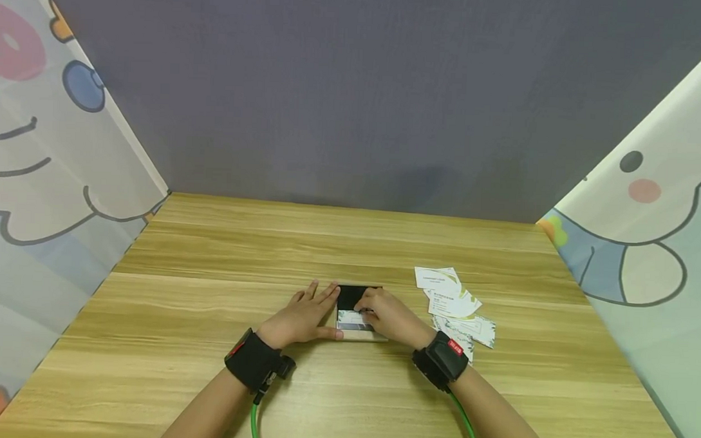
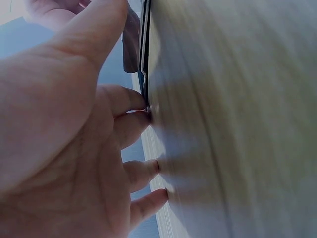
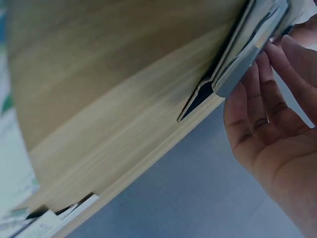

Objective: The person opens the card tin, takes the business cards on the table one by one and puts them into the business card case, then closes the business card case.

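Observation:
An opened card case (image 1: 352, 296) lies flat on the table, its upper half black inside. In its lower half sits a white business card (image 1: 347, 317) with a leafy print. My left hand (image 1: 305, 317) is spread out, two fingertips and the thumb touching the case's left edge. In the left wrist view those fingers (image 2: 130, 99) look nearly straight against the thin case. My right hand (image 1: 389, 316) comes over the case from the right, fingers curled, pinching at the business card. From the right wrist, the case (image 3: 242, 54) appears edge-on beside the curled fingers; the exact contact is partly hidden.
Loose business cards (image 1: 449, 293), some white with gold curves, lie overlapping to the right of the case. Leaf-printed cards (image 1: 479, 328) lie nearer, partly behind the right wrist. A grey panel (image 1: 354, 103) stands behind the wooden table (image 1: 239, 241). Green cables (image 1: 254, 425) trail from both wristbands.

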Demonstrator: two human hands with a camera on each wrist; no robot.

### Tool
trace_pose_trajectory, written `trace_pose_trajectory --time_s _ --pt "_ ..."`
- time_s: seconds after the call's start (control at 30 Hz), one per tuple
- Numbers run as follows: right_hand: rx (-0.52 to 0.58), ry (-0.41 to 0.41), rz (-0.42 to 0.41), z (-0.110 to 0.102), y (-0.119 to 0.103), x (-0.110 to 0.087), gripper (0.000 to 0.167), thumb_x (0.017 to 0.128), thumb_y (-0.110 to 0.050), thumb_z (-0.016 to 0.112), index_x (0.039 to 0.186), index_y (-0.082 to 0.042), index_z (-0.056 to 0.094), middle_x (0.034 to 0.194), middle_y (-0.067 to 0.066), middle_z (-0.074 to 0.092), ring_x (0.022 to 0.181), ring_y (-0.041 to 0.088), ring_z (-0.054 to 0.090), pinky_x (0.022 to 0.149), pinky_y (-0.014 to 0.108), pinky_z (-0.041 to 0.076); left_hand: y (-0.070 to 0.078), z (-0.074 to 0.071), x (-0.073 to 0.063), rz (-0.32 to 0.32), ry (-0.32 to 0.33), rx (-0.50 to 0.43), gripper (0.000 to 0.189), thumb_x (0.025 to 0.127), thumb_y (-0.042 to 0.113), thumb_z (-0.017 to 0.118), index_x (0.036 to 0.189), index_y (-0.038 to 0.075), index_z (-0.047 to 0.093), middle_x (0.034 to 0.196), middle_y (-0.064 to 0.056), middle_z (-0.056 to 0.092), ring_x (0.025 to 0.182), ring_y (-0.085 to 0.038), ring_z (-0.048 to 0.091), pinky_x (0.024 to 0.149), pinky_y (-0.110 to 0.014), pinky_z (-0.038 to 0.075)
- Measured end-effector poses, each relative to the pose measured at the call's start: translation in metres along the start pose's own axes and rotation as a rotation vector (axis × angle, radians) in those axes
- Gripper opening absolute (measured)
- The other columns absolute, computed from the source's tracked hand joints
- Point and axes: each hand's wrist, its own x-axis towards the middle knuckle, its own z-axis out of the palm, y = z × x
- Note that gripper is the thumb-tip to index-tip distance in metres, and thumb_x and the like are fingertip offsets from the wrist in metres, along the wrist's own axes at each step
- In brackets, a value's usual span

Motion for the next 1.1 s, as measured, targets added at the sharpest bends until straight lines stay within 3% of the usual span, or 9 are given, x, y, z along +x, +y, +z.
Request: trace_pose_trajectory --time_s 0.17,0.3,0.47,0.73,1.1 --pt "0.021 0.0 0.039 -0.005 0.004 -0.005 0.02 0.085 -0.003 0.062 0.104 -0.002 0.066 0.101 0.007 0.061 0.099 0.023 0.058 0.083 0.034 0.049 -0.001 0.001 0.0 0.003 0.006 0.001 0.088 0.083 0.057 0.054 0.147 0.009 0.018 0.154 -0.005 0.012 0.139 -0.04 0.005 0.109 -0.055 0.016" --pt "0.038 0.008 0.114 -0.013 0.012 -0.011 0.025 0.084 -0.007 0.064 0.109 -0.002 0.064 0.105 0.009 0.06 0.095 0.024 0.059 0.079 0.035 0.049 -0.001 0.0 0.0 0.005 0.012 0.0 0.088 0.083 0.056 0.054 0.147 0.008 0.019 0.154 -0.006 0.012 0.139 -0.041 0.006 0.109 -0.056 0.016" --pt "0.023 0.029 0.212 -0.023 0.031 -0.025 0.031 0.083 -0.008 0.065 0.114 0.0 0.061 0.111 0.011 0.058 0.102 0.028 0.057 0.085 0.039 0.048 -0.001 -0.001 -0.001 0.009 0.008 -0.006 0.087 0.083 0.055 0.054 0.147 0.008 0.018 0.154 -0.006 0.011 0.139 -0.041 0.004 0.109 -0.056 0.015" --pt "0.038 0.085 0.296 -0.036 0.067 -0.052 0.044 0.081 -0.008 0.067 0.121 0.006 0.054 0.116 0.018 0.055 0.106 0.034 0.053 0.088 0.044 0.046 -0.003 -0.001 0.001 0.006 0.002 -0.006 0.088 0.083 0.057 0.053 0.147 0.009 0.017 0.154 -0.006 0.011 0.14 -0.04 0.004 0.11 -0.056 0.014" --pt "-0.063 0.061 0.451 -0.046 0.092 -0.079 0.053 0.075 -0.011 0.073 0.119 0.01 0.053 0.117 0.026 0.051 0.111 0.046 0.045 0.092 0.058 0.037 -0.002 -0.001 0.0 0.012 -0.002 -0.013 0.088 0.083 0.055 0.055 0.147 0.009 0.017 0.154 -0.006 0.01 0.139 -0.04 0.004 0.109 -0.056 0.015"
